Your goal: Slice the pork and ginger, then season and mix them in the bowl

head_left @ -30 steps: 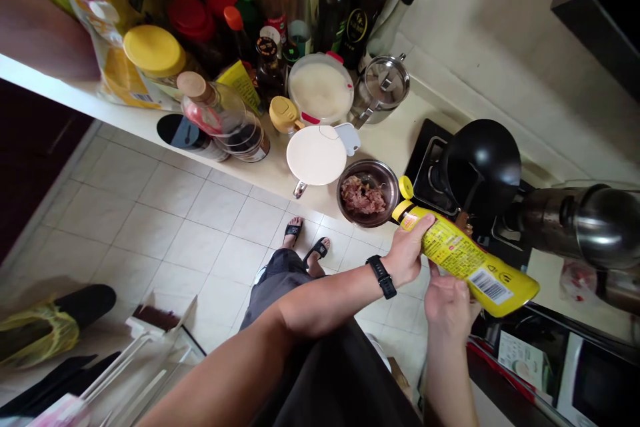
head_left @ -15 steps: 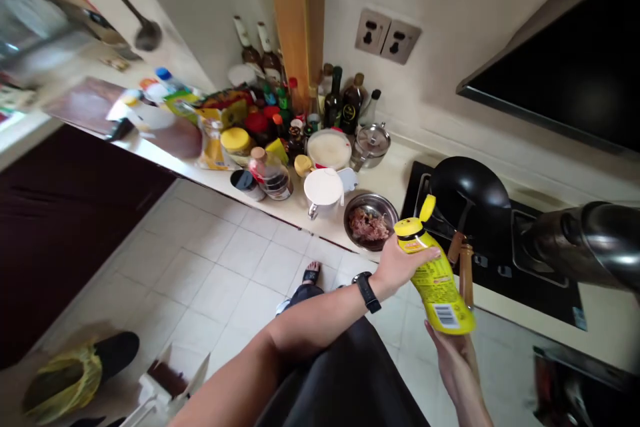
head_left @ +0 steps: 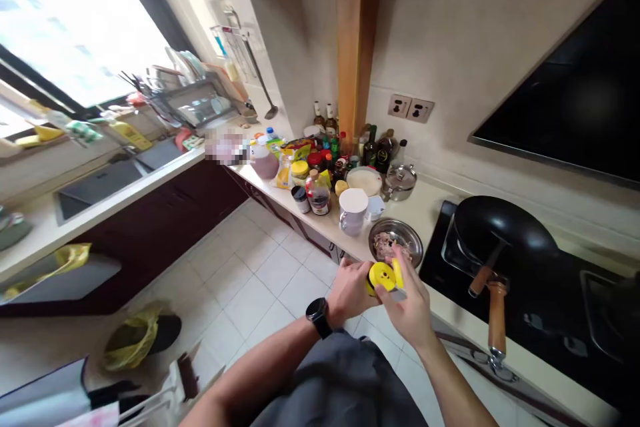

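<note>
A yellow squeeze bottle (head_left: 384,279) is tipped with its round yellow cap facing me, so most of its body is hidden behind my hands. My left hand (head_left: 350,292), with a black watch on the wrist, grips the bottle from the left. My right hand (head_left: 407,303) is shut on the cap's yellow flip lid. Just beyond both hands sits a steel bowl (head_left: 403,229) holding raw minced meat (head_left: 390,247). The bottle is close above the bowl's near rim, and I cannot tell whether they touch.
A black wok (head_left: 500,225) with a wooden handle sits on the black gas hob (head_left: 440,267) to the right. Bottles, jars and a white lidded cup (head_left: 353,210) crowd the countertop (head_left: 430,210) beyond the bowl. A steel sink (head_left: 100,181) lies at the far left.
My view has swung left and up, showing the window and sink. The bottle has tipped from upright to cap-toward-me, and my right hand has moved from its base to the cap.
</note>
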A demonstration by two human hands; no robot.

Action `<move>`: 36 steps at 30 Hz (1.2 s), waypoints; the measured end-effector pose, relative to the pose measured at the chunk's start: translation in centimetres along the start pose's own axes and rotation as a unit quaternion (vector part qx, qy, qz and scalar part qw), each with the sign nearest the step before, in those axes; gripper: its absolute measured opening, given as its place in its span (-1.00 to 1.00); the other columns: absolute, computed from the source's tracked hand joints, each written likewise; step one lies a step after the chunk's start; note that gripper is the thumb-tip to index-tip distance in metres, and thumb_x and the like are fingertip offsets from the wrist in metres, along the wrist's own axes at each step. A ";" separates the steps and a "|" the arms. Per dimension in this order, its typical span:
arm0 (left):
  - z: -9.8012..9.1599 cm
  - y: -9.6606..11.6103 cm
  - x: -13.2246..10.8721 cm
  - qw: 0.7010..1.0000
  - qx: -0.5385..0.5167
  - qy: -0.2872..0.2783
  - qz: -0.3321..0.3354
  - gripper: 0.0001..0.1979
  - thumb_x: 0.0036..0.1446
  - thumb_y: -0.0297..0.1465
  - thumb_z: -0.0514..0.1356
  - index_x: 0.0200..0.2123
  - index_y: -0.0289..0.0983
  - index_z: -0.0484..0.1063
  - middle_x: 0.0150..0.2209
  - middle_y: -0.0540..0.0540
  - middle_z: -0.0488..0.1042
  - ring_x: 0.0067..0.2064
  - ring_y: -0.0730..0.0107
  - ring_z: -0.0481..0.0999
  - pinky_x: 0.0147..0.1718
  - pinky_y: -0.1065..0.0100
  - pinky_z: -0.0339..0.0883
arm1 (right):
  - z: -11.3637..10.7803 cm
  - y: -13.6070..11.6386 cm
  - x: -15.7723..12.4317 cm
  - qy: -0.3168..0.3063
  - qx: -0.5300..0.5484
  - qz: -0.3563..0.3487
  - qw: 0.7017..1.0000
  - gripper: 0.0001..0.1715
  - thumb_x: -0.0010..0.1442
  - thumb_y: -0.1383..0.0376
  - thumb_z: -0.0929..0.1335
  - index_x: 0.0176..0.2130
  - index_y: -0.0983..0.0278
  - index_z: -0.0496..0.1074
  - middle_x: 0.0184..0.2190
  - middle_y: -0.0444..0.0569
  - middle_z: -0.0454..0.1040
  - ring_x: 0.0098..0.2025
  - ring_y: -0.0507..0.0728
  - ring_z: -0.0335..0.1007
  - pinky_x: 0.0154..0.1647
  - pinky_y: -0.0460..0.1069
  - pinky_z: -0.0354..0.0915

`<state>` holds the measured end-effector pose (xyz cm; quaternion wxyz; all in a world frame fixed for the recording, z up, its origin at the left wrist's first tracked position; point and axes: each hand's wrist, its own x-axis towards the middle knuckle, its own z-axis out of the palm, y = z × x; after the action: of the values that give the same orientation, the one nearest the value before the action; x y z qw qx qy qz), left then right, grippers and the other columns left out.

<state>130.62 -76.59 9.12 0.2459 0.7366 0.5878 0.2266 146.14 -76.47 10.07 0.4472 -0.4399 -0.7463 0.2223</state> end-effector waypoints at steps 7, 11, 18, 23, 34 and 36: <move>-1.8 -3.2 -2.5 0.998 0.019 0.047 0.044 -0.90 -0.01 -0.41 0.20 -0.39 -0.23 0.31 -0.45 0.02 0.46 -0.42 0.41 0.42 -0.22 0.28 0.10 | 3.9 -2.5 0.7 -0.091 -0.100 -0.139 0.981 -0.24 0.33 0.16 0.33 0.41 0.10 0.05 0.27 0.00 0.34 0.34 0.32 0.18 0.30 0.32 0.20; -3.2 -7.1 -2.3 0.996 0.012 0.089 0.007 -0.89 0.01 -0.36 0.24 -0.37 -0.23 0.38 -0.40 -0.03 0.52 -0.38 0.37 0.46 -0.23 0.26 0.13 | 7.1 -2.8 2.5 -0.156 -0.093 -0.166 0.969 -0.19 0.30 0.10 0.35 0.41 0.12 0.02 0.36 0.05 0.18 0.39 0.38 0.04 0.32 0.40 0.07; -13.2 -23.3 1.4 0.941 0.065 0.304 -0.135 -0.62 -0.02 -0.04 0.30 -0.36 -0.25 0.45 -0.43 -0.05 0.55 -0.42 0.30 0.48 -0.25 0.25 0.25 | 10.5 3.2 7.4 0.026 -0.053 0.061 0.996 -0.69 0.31 0.15 0.33 -0.02 0.22 0.49 -0.18 0.06 0.56 -0.10 0.22 0.50 0.01 0.17 0.41; -20.0 -35.9 7.7 0.906 0.155 0.353 -0.176 -0.50 -0.02 0.03 0.26 -0.18 -0.25 0.46 -0.36 -0.09 0.57 -0.34 0.21 0.51 -0.15 0.21 0.28 | 11.2 6.3 9.9 0.055 -0.039 0.244 0.967 -0.59 0.27 0.02 0.34 -0.07 0.22 0.55 -0.27 0.03 0.62 -0.25 0.19 0.57 -0.13 0.09 0.48; -17.6 -48.4 19.5 0.922 0.087 0.314 -0.209 -0.45 -0.04 0.08 0.24 -0.20 -0.28 0.44 -0.31 -0.17 0.56 -0.26 0.09 0.55 -0.23 0.19 0.35 | 12.9 4.6 11.3 0.142 -0.078 0.390 0.907 -0.51 0.17 -0.06 0.38 -0.09 0.23 0.53 -0.10 0.10 0.61 -0.15 0.24 0.58 -0.05 0.11 0.46; -17.2 -48.8 20.4 0.923 0.050 0.320 -0.208 -0.41 -0.06 0.06 0.28 -0.12 -0.27 0.43 -0.24 -0.18 0.56 -0.20 0.08 0.55 -0.19 0.17 0.36 | 14.2 4.7 11.1 0.126 -0.054 0.430 0.892 -0.49 0.12 -0.08 0.40 -0.12 0.23 0.53 -0.13 0.10 0.61 -0.13 0.25 0.57 -0.02 0.14 0.45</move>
<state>87.26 -45.81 -7.29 0.0490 0.4972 0.7859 0.3642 133.73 -63.71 4.78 0.3740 -0.7656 -0.4324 0.2950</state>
